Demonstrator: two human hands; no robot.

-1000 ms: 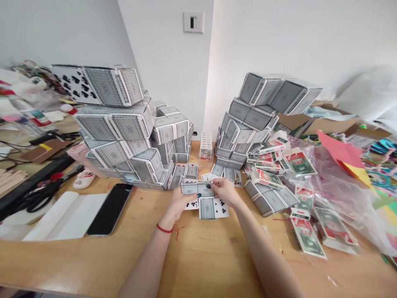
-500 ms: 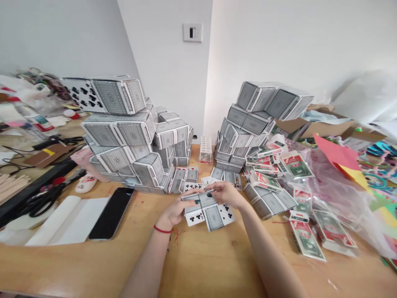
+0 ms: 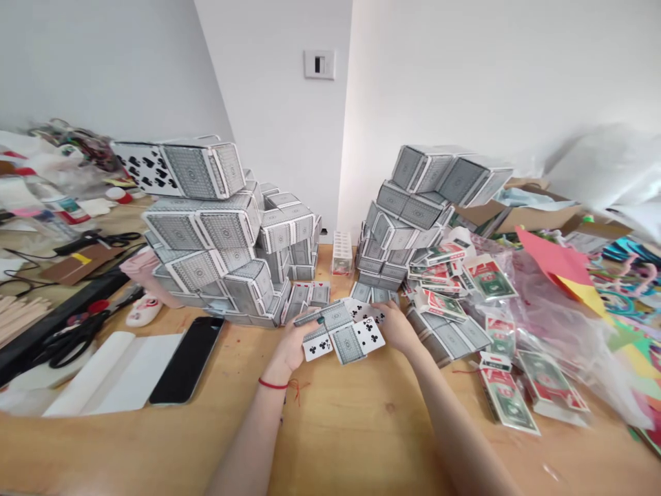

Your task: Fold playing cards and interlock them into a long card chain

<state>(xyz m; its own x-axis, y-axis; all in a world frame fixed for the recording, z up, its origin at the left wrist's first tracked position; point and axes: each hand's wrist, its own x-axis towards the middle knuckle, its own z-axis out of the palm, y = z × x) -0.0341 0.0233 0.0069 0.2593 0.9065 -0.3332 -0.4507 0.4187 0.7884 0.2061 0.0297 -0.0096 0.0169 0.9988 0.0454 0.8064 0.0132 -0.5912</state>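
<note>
My left hand point(image 3: 290, 346) is closed on the left end of a cluster of joined playing cards point(image 3: 348, 344). Grey patterned backs show in its middle, and a four of clubs point(image 3: 317, 347) and a six of clubs point(image 3: 370, 335) face up at its sides. Behind the cluster, my right hand point(image 3: 393, 326) has its fingers at the edge of another face-up card point(image 3: 360, 311); its fingertips are partly hidden. Further back lie flat joined cards point(image 3: 308, 295). Two stacked structures of folded cards rise on the left point(image 3: 227, 227) and the right point(image 3: 413, 207).
Red and green card boxes point(image 3: 488, 275) and a flat card panel point(image 3: 452, 334) lie on the right beside plastic wrap point(image 3: 547, 310). A black phone point(image 3: 186, 360), white paper point(image 3: 116, 372) and scissors point(image 3: 77, 337) are on the left. A small clear-wrapped box point(image 3: 341, 253) stands near the wall.
My right hand has left the top of the joined cluster and moved right, to a card behind it. My left hand keeps the cluster, now tilted and slightly raised. The view has shifted slightly.
</note>
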